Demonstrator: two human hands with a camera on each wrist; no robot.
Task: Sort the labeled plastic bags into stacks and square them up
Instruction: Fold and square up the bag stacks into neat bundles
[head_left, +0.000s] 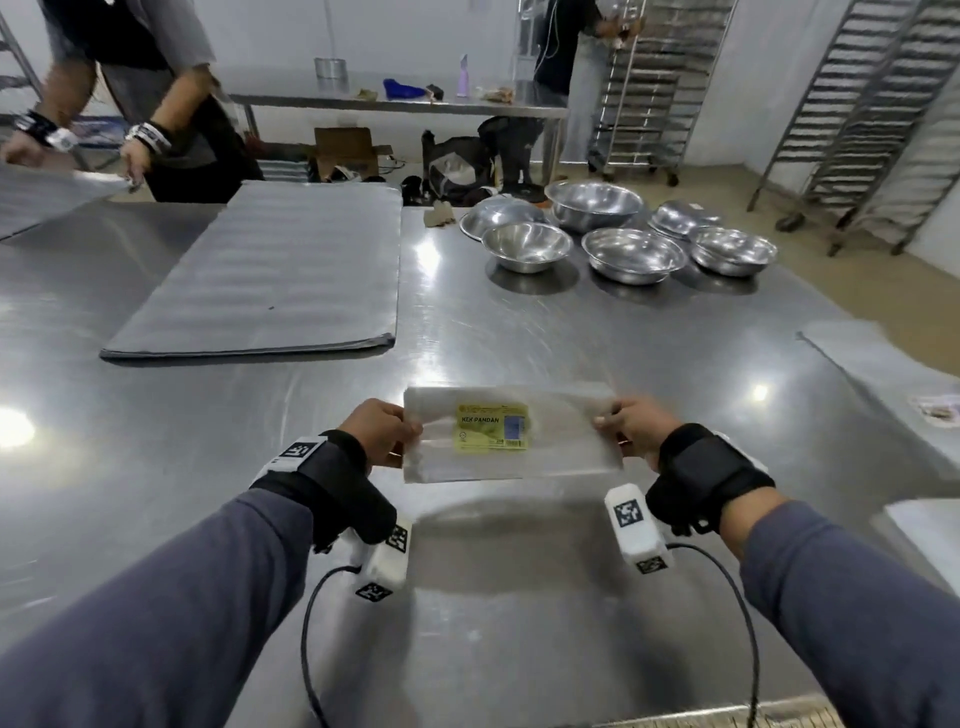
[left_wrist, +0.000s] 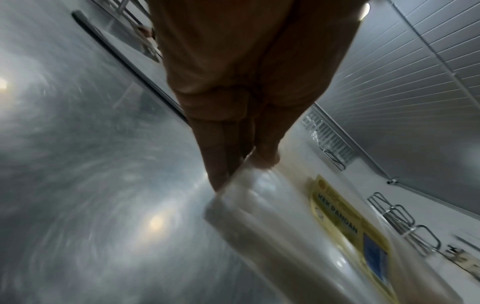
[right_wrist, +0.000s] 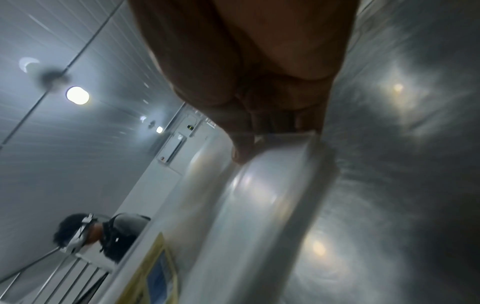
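The left hand (head_left: 385, 431) pinched the left short edge of a stack of clear plastic bags (head_left: 561, 436), thumb above and fingers (left_wrist: 221, 164) beneath, as the left wrist view confirmed. The stack was held level just above the stainless steel table (head_left: 519, 332), directly before the person, with a yellow "KEK PANDAN" label (head_left: 492, 427) facing up left of its centre. The right hand (head_left: 631, 426) gripped the opposite short edge likewise, thumb on the upper face.

Judgement: the squaring step was in hand, the bundle being held at both ends for alignment. The next move would call for tapping an edge against the table, or laying the bundle flat, without letting the slippery film fan out.

Materials: the bags were thin, glossy, translucent film, rectangular, with layered edges visible in both wrist views. The table was brushed steel carrying swirl marks and lamp reflections. A grey ribbed mat (head_left: 270, 270) lay far left; round polished steel bowls (head_left: 634, 254) stood far right. Whether other sorted stacks existed could not be told.
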